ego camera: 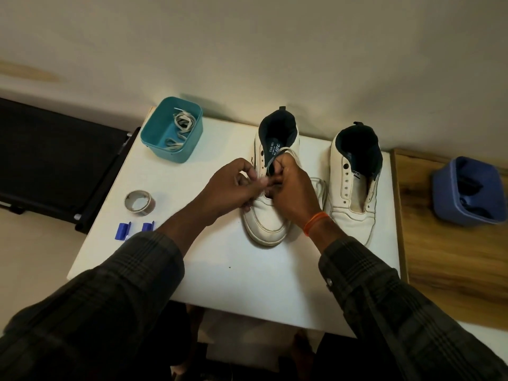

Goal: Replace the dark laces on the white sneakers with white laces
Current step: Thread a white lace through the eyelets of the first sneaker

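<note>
left hand and right hand meet over the eyelet rows of the left sneaker, which stands on the white tabletop with its toe toward the viewer. the left hand's fingers are curled and appear to pinch a pale lace end at their tips; the right hand's fingers are curled round a white lace that loops up past the dark tongue. a further slack run of the same lace lies on the tabletop between the two shoes. the right sneaker stands just beside, its eyelets bare and its tongue exposed. progress, as judged: both shoes carry no dark lace, so removal looks finished; relacing of the left shoe looks to be in its early or middle stage, and the right shoe is wholly unlaced. more pale laces rest in the teal bin at the far left of the tabletop; a blue bin on the wooden surface to the right holds dark material, possibly the removed laces. a tape roll and two small blue clips lie near the left forearm. hidden or unclear: the hands cover the lower eyelets, so how many are threaded cannot be told; the exact pinch of the left fingertips is blurred; the blue bin's contents are too dark to identify.
</note>
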